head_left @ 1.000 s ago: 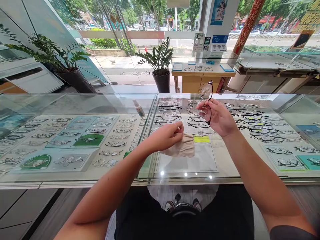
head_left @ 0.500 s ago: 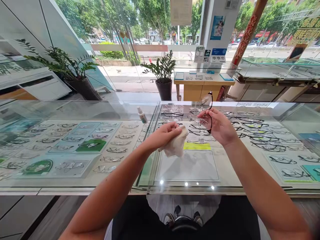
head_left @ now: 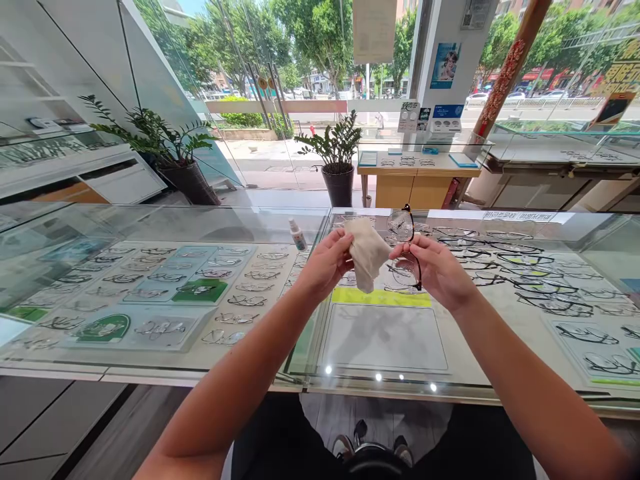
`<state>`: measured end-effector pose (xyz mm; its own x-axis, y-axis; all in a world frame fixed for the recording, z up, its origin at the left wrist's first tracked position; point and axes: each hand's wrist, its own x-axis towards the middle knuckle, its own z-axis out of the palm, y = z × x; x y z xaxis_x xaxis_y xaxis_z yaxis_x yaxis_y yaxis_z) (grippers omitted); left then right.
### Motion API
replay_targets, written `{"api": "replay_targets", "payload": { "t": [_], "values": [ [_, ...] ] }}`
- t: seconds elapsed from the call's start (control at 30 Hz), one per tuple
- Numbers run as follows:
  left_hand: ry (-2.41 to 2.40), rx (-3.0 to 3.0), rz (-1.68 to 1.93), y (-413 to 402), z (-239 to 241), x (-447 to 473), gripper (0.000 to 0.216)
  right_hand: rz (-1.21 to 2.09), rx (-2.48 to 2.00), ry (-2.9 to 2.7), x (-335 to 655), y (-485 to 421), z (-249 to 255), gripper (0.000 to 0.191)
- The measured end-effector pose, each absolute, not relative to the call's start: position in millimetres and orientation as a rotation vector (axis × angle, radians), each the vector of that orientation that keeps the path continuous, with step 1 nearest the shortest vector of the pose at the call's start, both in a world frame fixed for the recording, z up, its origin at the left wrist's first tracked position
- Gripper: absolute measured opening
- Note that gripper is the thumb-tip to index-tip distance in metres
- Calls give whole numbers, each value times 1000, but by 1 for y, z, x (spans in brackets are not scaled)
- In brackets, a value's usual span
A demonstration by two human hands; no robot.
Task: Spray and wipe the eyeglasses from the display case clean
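Observation:
A pale beige cloth (head_left: 369,252) hangs from my left hand (head_left: 330,261), pinched between thumb and fingers and spread out to the right. My right hand (head_left: 440,270) grips a pair of eyeglasses (head_left: 413,227) near the bridge. The dark-framed glasses are turned on end, one round lens above the fingers and the other below. The cloth's right corner comes up to the right fingertips; I cannot tell whether it touches the lenses. On the glass counter beyond my left hand stands a small white spray bottle (head_left: 297,235) with a printed label.
Rows of eyeglasses (head_left: 247,301) fill the glass display counter (head_left: 200,373) on both sides. A pale rectangular mat (head_left: 385,340) lies below my hands. Potted plants (head_left: 338,180) and a wooden display table (head_left: 400,190) stand beyond the counter, before the window.
My left hand has lifted the cloth, now more spread out, towards the glasses. The right hand has shifted slightly left and down with the glasses. The camera view has shifted a little.

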<state>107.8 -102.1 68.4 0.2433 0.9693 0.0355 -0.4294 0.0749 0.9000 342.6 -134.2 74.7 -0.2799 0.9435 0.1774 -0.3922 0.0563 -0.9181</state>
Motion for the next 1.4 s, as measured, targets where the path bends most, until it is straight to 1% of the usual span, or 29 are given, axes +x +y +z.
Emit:
{"api": "replay_targets", "payload": {
  "t": [0.13,0.23,0.5,0.53,0.67,0.73,0.9,1.07,1.23,1.4],
  "values": [
    [626,1079,1242,-110,68,115,44,1504,-664,-1233,331,-139,70,22],
    [605,1191,1268,-116,68,120,46,1485,-658,-1253,325,-140,64,18],
    [612,1512,1337,-128,68,124,37,1467,-690,-1333,322,-140,56,18],
    [630,1530,1350,-128,68,124,37,1467,-689,-1345,321,-141,56,19],
    [761,1516,1457,-128,65,124,48,1486,-691,-1349,318,-144,56,20],
    [774,1440,1475,-129,64,127,45,1504,-671,-1335,316,-145,56,19],
    [662,1202,1325,-131,64,132,49,1538,-633,-1320,315,-145,53,20],
    [557,1141,1086,-126,63,128,42,1543,-622,-1357,317,-144,52,19],
    [523,1075,1019,-124,65,124,46,1543,-623,-1363,319,-142,50,18],
    [507,1081,1005,-126,65,125,41,1551,-616,-1363,319,-141,48,19]
  ]
}}
